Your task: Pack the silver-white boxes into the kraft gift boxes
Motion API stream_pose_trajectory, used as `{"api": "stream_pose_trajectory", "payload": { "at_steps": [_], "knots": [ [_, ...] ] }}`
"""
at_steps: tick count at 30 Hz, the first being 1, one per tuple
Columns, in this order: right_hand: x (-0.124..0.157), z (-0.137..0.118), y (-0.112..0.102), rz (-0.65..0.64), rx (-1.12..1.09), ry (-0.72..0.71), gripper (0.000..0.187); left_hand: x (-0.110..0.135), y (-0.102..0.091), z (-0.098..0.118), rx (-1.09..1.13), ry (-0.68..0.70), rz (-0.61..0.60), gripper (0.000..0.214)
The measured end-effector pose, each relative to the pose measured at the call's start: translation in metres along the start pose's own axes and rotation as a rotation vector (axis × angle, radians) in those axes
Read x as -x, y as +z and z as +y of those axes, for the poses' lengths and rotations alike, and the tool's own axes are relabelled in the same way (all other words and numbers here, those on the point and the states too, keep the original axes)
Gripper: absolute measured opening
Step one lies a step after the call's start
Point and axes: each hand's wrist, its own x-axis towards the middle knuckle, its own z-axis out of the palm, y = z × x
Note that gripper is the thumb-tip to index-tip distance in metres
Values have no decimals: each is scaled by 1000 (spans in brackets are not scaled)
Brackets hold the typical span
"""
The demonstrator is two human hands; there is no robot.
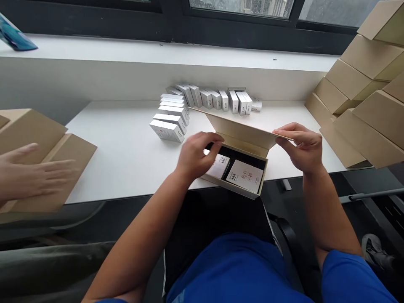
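Note:
A tan gift box (235, 188) with a black lining sits at the near edge of the white table (120, 147). Two small white packets (245, 175) lie inside it. My right hand (301, 145) pinches the edge of the box's raised lid (243, 128), which tilts over the box. My left hand (195, 153) is curled at the box's left end, its fingers on the left packet (219, 165) and the box rim.
Several small white packets (172, 118) lie in rows at the back of the table. Tan boxes (362, 97) are stacked at the right. At the left another person's hand (31, 172) rests on more tan boxes (41, 143). A window ledge runs behind.

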Motion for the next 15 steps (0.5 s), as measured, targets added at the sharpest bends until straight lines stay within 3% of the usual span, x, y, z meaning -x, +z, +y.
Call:
{"api": "stream_pose_trajectory", "payload": {
  "at_steps": [2,4,7,8,10,15],
  "knots": [
    [4,4,5,24,-13,5,19,15,-18,-7,18,-37,152,23],
    [3,1,11,59,-23,-11,17,36,-31,-18,30,-109,173,37],
    [-1,-12,20,96,-55,-108,15,72,-30,-38,83,-216,-78,98],
    [-2,-17,22,96,-64,-150,15,83,-25,-44,112,-258,-160,109],
    [-2,-26,27,96,-61,-225,16,101,-11,-51,175,-339,-229,106],
    [15,-40,28,34,-54,-269,18,111,16,-49,212,-366,-158,67]
  ]
}}
